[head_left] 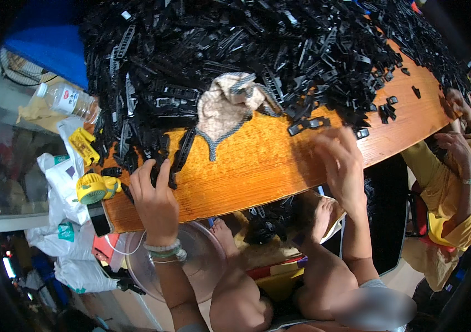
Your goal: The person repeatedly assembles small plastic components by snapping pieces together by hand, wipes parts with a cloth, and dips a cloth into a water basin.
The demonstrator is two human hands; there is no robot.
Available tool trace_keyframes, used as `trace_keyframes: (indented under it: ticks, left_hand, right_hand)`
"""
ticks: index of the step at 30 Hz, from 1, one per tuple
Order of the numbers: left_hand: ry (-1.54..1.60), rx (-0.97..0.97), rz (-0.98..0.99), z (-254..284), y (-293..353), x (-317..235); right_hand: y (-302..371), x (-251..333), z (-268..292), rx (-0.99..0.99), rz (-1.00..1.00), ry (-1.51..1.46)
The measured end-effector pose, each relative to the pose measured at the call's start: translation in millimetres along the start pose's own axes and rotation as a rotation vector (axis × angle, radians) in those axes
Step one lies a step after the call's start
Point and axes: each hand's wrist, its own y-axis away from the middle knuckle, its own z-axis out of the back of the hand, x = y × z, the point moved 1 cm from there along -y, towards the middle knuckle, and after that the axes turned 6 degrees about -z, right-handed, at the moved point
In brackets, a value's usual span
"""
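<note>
My left hand reaches to the near left edge of a big heap of black plastic parts. Its fingers are spread, and the tips touch small black pieces there; a firm hold does not show. Over the table's right part hovers my right hand, slightly smeared by motion. Its fingers are bent and apart, with nothing visible in them. Close to it lie a black clip-like piece and a smaller one. Between the hands, a crumpled beige cloth with a grey striped edge rests against the heap.
The wooden table curves to the right, where a co-worker's hands are busy. On the left are a plastic bottle, a yellow handheld fan, a phone and white bags. A clear tub stands below.
</note>
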Motion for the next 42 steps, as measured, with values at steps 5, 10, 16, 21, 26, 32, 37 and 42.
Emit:
trace_keyframes:
  ticks: [5, 10, 16, 21, 26, 32, 37, 42]
  left_hand:
    - [0.255, -0.03, -0.082, -20.2, -8.6, -33.7]
    - [0.348, -0.167, -0.128, -23.6, -2.2, -66.9]
    - [0.475, -0.081, -0.05, -17.1, -7.2, -61.5]
    - [0.521, 0.065, -0.03, -12.4, -21.8, -56.7]
    - [0.479, 0.102, -0.084, -6.3, -38.3, -33.1]
    - [0.972, 0.369, 0.034, -15.7, -39.4, -6.2]
    - [1.217, 0.408, 0.236, -17.2, -16.5, -1.7]
    - [1.841, 0.164, 0.584, 5.9, 83.8, 12.2]
  right_hand:
    - [-26.8, -16.4, -4.1, -0.081, 0.041, 0.14]
    - [-27.1, -7.8, -17.4, -0.026, 0.105, 0.165]
    - [-4.5, 11.1, -24.1, 0.067, -0.093, -0.347]
    - [6.6, 19.1, -40.1, 0.205, -0.4, -0.77]
    - [1.8, 21.9, -38.8, 0.115, 0.006, -0.304]
    - [4.4, 24.7, -37.0, 0.065, 0.003, -0.137]
    - [9.0, 18.7, -47.3, 0.071, 0.015, -0.123]
    - [7.8, 17.1, -44.6, 0.045, -0.007, -0.125]
